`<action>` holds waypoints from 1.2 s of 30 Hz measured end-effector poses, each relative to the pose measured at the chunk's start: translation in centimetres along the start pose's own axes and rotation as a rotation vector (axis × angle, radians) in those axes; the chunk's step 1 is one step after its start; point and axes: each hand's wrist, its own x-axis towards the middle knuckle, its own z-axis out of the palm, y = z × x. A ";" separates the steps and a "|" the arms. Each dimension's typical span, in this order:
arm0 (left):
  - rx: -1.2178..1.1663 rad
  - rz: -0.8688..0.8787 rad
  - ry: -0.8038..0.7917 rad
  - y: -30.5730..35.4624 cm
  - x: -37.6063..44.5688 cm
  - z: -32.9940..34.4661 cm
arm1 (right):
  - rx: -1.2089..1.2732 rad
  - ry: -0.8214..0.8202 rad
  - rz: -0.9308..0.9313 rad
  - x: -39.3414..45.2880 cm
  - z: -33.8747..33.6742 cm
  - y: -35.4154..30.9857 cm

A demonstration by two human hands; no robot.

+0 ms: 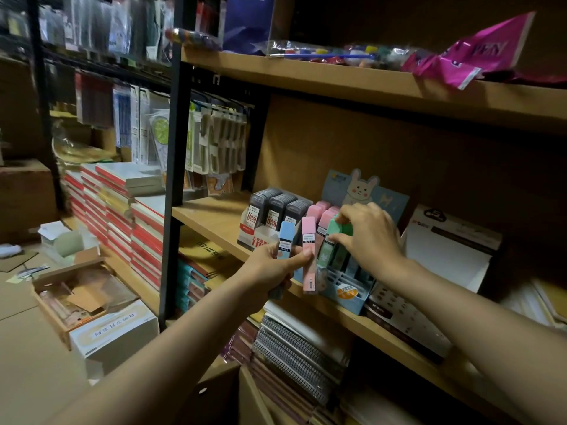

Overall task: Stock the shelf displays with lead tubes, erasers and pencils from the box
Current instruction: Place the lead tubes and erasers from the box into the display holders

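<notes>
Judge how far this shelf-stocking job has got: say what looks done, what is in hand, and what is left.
Done: the grey lead tubes already fill their display, and pink tubes stand in the rabbit display. In hand: the right hand is seating a green tube there, while the left hand has a grip on a blue tube and a pink tube. Left: those two tubes; no erasers or pencils can be made out.

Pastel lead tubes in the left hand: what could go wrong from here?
1. The left hand grips a blue plastic lead tube and a pink plastic lead tube loosely fanned; one may slip.
2. The right hand pinching the green plastic lead tube could jostle the blue cardboard rabbit display.
</notes>
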 end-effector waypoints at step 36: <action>0.021 0.058 0.227 -0.7 0.9 -2.7 | 0.331 -0.080 -0.043 4.3 0.7 -3.0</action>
